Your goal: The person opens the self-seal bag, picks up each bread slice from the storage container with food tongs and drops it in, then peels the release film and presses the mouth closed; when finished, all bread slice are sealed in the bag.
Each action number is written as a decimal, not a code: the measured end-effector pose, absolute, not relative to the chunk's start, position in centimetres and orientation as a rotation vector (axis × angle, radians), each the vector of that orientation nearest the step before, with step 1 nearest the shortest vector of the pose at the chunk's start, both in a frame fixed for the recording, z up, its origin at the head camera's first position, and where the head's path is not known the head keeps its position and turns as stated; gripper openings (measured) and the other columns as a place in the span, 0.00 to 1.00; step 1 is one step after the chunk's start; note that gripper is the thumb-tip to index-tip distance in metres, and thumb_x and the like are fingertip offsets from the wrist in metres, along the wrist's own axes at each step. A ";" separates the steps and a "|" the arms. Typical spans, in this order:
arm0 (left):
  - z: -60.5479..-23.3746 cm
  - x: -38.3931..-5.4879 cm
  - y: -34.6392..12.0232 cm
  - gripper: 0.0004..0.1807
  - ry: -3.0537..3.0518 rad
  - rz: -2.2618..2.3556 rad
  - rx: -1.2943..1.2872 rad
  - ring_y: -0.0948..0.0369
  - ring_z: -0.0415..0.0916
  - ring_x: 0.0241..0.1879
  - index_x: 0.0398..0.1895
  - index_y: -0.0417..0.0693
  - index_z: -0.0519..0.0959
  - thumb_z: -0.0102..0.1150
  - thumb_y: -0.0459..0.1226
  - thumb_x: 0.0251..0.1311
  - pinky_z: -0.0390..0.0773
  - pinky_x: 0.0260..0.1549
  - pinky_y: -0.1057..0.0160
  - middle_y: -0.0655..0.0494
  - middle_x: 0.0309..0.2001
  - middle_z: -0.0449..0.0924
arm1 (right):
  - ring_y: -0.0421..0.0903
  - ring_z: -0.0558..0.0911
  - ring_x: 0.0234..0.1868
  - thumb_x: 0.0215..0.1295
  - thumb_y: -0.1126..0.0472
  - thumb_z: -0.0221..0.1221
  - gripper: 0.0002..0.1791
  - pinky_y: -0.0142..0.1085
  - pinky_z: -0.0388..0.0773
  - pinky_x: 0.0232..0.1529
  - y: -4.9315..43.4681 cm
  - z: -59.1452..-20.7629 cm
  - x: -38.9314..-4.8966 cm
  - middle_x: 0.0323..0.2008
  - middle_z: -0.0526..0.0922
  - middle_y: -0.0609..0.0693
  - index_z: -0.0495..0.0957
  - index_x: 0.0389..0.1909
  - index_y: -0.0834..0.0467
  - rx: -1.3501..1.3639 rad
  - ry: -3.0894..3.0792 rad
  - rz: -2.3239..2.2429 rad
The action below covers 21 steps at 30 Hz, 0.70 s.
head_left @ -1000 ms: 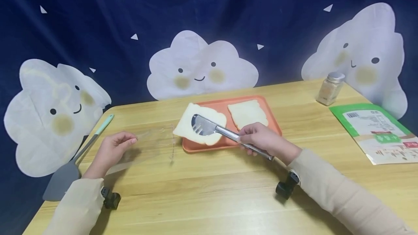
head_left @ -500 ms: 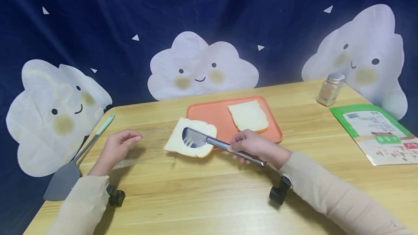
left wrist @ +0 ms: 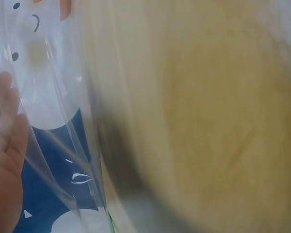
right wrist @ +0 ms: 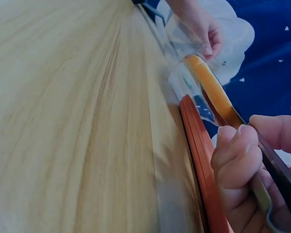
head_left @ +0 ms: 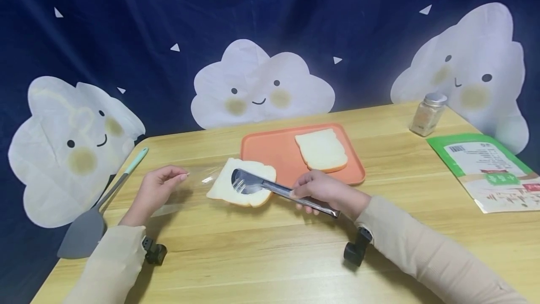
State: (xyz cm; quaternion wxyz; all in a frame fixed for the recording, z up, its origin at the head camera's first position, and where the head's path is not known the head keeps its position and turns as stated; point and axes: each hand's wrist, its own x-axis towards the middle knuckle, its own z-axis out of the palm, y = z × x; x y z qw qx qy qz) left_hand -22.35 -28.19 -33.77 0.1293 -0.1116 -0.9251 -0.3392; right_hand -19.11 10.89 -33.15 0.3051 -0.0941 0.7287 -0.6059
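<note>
My right hand [head_left: 325, 191] grips metal tongs [head_left: 280, 189], whose slotted head lies over a white slice of bread [head_left: 224, 187]. The slice, with a brown crust, is held at the near left corner of the orange tray [head_left: 270, 142], overlapping it in the head view. My left hand [head_left: 159, 187] pinches the edge of a clear plastic bag [head_left: 206, 179] between thumb and fingers. Its film stretches toward the slice, and the right wrist view shows the crust edge [right wrist: 213, 92] close to the bag's mouth. A second slice [head_left: 322, 150] lies on the tray's right half.
A grey spatula [head_left: 84, 233] with a mint handle lies along the table's left edge. At the back right stands a glass jar [head_left: 428, 115] with a silver lid. A green and white packet [head_left: 489, 172] lies at the right. A blue cloud-print curtain [head_left: 363, 27] hangs behind.
My right hand has brought the tongs and the slice left and toward me, off most of the tray to the bag. My left hand has shifted slightly right, still pinching the bag.
</note>
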 end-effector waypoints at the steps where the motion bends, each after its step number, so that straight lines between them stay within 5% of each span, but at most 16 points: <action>1: -33.8 -22.4 -28.2 0.10 -2.689 -0.984 -0.316 0.73 0.71 0.29 0.36 0.41 0.82 0.58 0.39 0.61 0.72 0.28 0.72 0.49 0.34 0.83 | 0.38 0.71 0.13 0.60 0.65 0.55 0.08 0.27 0.68 0.13 11.0 -33.2 -19.2 0.19 0.77 0.52 0.73 0.35 0.68 -0.253 1.914 -1.608; 6: -33.8 -22.4 -28.1 0.11 -2.682 -0.985 -0.282 0.71 0.70 0.28 0.37 0.41 0.82 0.58 0.40 0.61 0.72 0.26 0.71 0.49 0.33 0.83 | 0.37 0.71 0.13 0.60 0.66 0.54 0.09 0.26 0.68 0.13 11.5 -33.7 -19.6 0.19 0.77 0.52 0.73 0.37 0.68 -0.265 1.861 -1.595; 13: -33.8 -22.3 -27.8 0.08 -2.653 -1.038 -0.336 0.73 0.72 0.30 0.35 0.41 0.81 0.58 0.38 0.61 0.73 0.28 0.74 0.62 0.32 0.81 | 0.37 0.71 0.13 0.60 0.66 0.54 0.13 0.26 0.68 0.13 11.4 -33.9 -19.8 0.19 0.78 0.52 0.74 0.41 0.71 -0.286 1.830 -1.578; 21: -33.8 -22.4 -27.7 0.08 -2.681 -1.011 -0.377 0.75 0.72 0.32 0.35 0.41 0.81 0.57 0.36 0.61 0.73 0.31 0.75 0.50 0.35 0.82 | 0.37 0.71 0.12 0.60 0.66 0.54 0.10 0.26 0.68 0.13 11.0 -33.6 -19.9 0.19 0.77 0.52 0.74 0.38 0.69 -0.300 1.819 -1.591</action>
